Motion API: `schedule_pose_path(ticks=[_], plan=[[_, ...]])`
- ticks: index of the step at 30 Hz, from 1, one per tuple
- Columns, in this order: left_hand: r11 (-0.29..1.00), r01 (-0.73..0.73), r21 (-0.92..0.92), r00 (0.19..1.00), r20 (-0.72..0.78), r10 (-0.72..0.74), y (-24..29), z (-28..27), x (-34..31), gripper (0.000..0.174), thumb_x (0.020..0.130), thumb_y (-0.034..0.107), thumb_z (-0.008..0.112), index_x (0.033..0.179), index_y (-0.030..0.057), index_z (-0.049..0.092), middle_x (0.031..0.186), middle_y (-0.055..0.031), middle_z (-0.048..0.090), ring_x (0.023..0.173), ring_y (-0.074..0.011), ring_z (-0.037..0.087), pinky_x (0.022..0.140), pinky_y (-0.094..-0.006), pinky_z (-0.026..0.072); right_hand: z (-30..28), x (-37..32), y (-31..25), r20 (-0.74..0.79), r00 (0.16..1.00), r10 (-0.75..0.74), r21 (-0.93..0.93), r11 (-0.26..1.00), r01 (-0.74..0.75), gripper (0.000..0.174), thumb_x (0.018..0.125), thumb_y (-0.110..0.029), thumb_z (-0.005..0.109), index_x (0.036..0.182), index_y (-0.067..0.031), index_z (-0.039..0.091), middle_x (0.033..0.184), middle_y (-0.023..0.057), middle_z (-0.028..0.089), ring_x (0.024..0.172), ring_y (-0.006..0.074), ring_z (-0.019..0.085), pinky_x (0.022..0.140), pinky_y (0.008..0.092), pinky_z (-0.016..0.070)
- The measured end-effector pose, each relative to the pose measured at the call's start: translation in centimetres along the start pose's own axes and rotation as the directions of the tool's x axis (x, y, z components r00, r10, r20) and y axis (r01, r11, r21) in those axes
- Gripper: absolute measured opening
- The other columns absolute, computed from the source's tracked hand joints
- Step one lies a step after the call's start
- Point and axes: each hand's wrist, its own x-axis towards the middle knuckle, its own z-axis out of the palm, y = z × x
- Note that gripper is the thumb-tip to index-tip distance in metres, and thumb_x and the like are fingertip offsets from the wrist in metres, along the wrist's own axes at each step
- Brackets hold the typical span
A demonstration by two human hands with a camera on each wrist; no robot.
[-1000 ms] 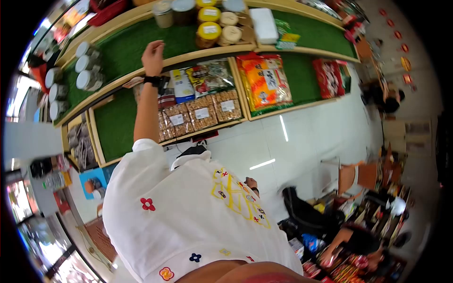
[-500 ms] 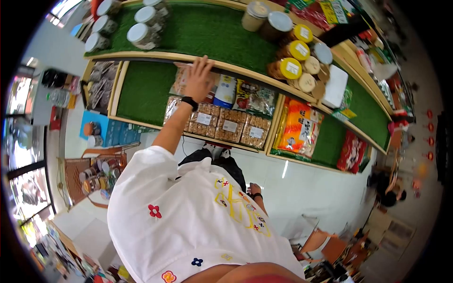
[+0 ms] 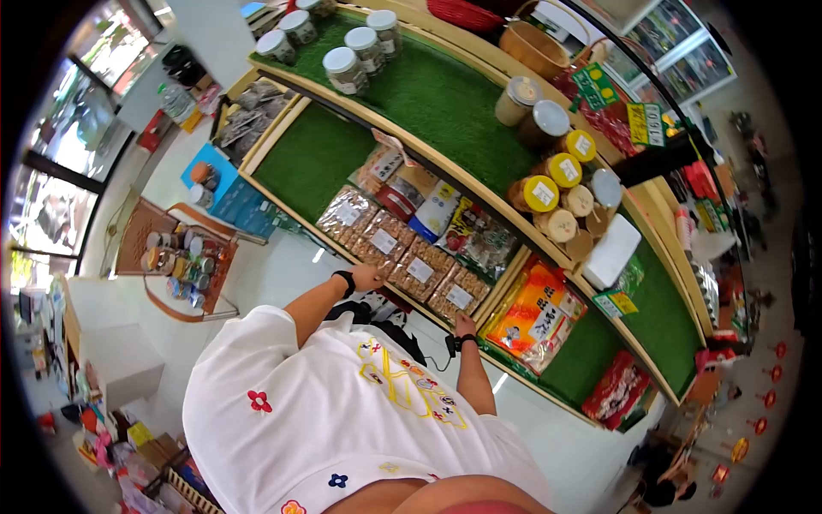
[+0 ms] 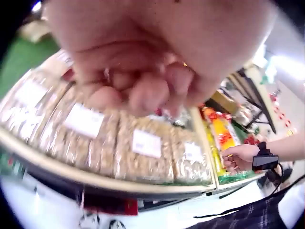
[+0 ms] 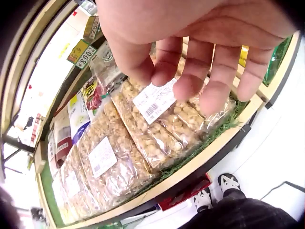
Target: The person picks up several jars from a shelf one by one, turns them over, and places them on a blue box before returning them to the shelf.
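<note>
A row of clear packs of nubbly light-brown food [image 3: 421,272], each with a white label, lies along the front of the lower green-lined shelf. My left hand [image 3: 368,277] is at the shelf's front edge, beside these packs. In the left wrist view its fingers [image 4: 148,93] curl loosely with nothing held. My right hand [image 3: 465,325] is farther right, near the end pack and the divider. The right wrist view shows its relaxed, spread fingers [image 5: 190,88] in front of a labelled pack [image 5: 157,102], holding nothing.
Behind the packs lie a blue-and-white packet [image 3: 437,212] and other bags. An orange bag [image 3: 535,313] fills the neighbouring compartment, with a red bag [image 3: 618,390] beyond. Yellow-lidded jars [image 3: 541,194] and white-lidded jars [image 3: 345,70] stand on the upper shelf [image 3: 445,111].
My left hand has come down from the upper shelf, past the rear packets, to the front edge. My right hand has risen from my side to the shelf front. The head view has turned.
</note>
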Motion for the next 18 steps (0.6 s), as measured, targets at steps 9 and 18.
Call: schedule_pose_path(ticks=[9,18], plan=[[0.783,0.504,-0.364,0.813,-0.107,-0.573,-16.3,6.8,-12.3,0.029,0.077,0.035,0.056,0.081,0.0096,0.07,0.085,-0.0132,0.068,0.083,-0.0289,0.063,0.079,-0.0396,0.0482,0.5,-0.3,1.6,0.326,0.912,0.251,-0.453,0.888,-0.082,0.051,0.076,-0.051,0.058,0.094,-0.004,0.065,0.088,0.0113,0.065,0.078,0.0226,0.06,0.071,0.0363,0.0467],[0.947,0.163,-0.277,0.775,-0.559,-0.296,-10.7,-10.1,-6.5,0.029,0.078,0.029,0.055,0.079,0.0007,0.06,0.071,-0.0183,0.06,0.069,-0.0324,0.059,0.063,-0.0409,0.0455,4.5,0.4,-1.4,0.627,0.608,-0.486,-0.474,0.382,0.794,0.033,0.077,-0.015,0.053,0.108,-0.0084,0.059,0.098,0.0185,0.063,0.089,0.0365,0.061,0.078,0.0422,0.0481]])
